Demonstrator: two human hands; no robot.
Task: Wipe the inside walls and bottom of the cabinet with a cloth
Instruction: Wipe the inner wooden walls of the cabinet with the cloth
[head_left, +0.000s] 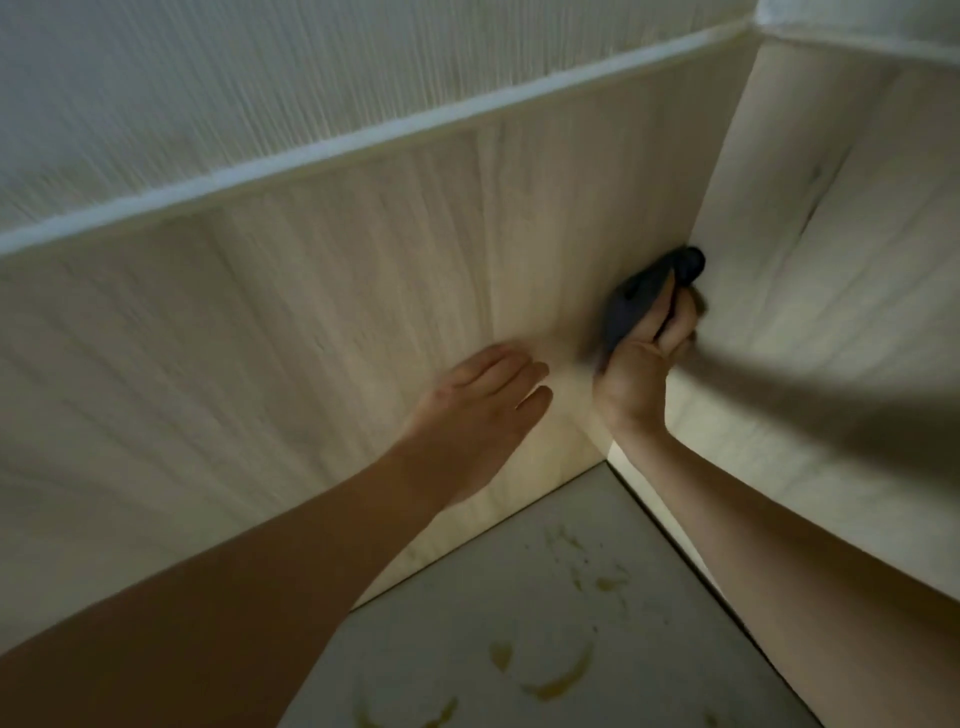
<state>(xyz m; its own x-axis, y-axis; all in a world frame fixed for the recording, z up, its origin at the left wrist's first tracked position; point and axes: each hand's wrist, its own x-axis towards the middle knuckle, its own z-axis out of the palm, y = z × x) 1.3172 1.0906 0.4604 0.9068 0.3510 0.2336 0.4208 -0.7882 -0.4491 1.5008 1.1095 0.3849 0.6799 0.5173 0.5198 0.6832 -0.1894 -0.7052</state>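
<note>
Cloth (641, 299): a dark bunched cloth is sitting in the vertical corner where the back wall (311, 322) and the right wall (831, 291) of the cabinet are meeting, well above the cabinet bottom (519, 613). Its long axis is running diagonally, with the rounded upper end pointing up and right into the corner and the lower end trailing down and left along the back wall.
Right hand (647, 358): its fingers are curling round the cloth and gripping it, pressing it against the corner.
Left hand (485, 400): it is lying loose with fingers straight and holding nothing, just beside the right hand and close against the back wall; whether the palm is touching cannot be told through the blur.
Cabinet bottom: the grey floor panel is showing yellowish smears (558, 680) toward its near edge, well apart from the cloth.
Walls: pale wood-grain panels, blurred.
</note>
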